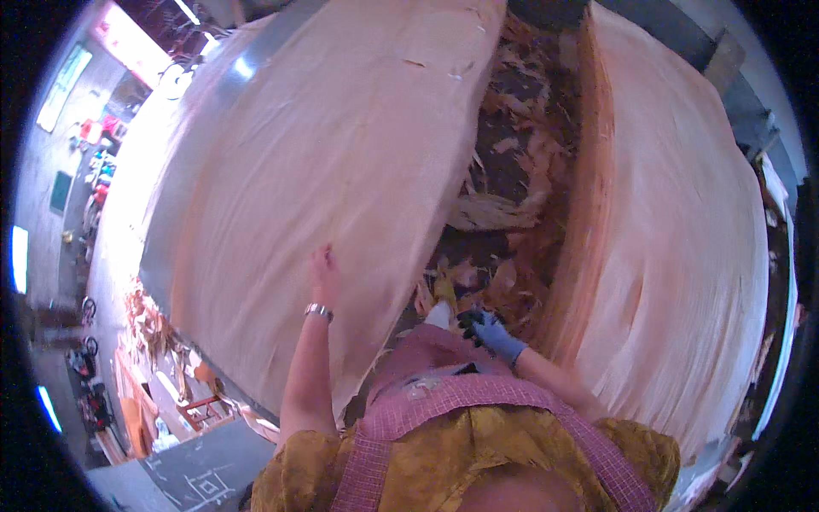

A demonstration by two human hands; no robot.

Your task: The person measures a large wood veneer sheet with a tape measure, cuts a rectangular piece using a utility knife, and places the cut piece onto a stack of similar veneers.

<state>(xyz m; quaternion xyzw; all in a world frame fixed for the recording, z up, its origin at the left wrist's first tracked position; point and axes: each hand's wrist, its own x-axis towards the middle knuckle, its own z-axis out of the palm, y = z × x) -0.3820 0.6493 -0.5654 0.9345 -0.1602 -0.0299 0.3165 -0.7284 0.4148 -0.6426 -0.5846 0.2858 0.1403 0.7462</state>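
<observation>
A wide, pale sheet of wood veneer (341, 154) lies on the left with fine grain and soft ripples. Over its near part my bare left hand (322, 269) reaches forward, fingers stretched out and a little blurred; whether it touches the sheet is hard to tell. A metal-banded watch (318, 311) is on that wrist. My right hand (495, 333), in a blue glove with dark fingers, hangs low in front of me, beside the gap. Its fingers merge with the dark floor. A thick stack of veneer sheets (682, 239) stands to the right, its layered edge facing the gap.
Torn veneer scraps (520, 162) litter the floor of the gap between the two piles, and my foot (444, 290) stands among them. A dark board with chalk marks (200, 469) is at lower left. Wood offcuts and parked two-wheelers (90, 358) show farther left.
</observation>
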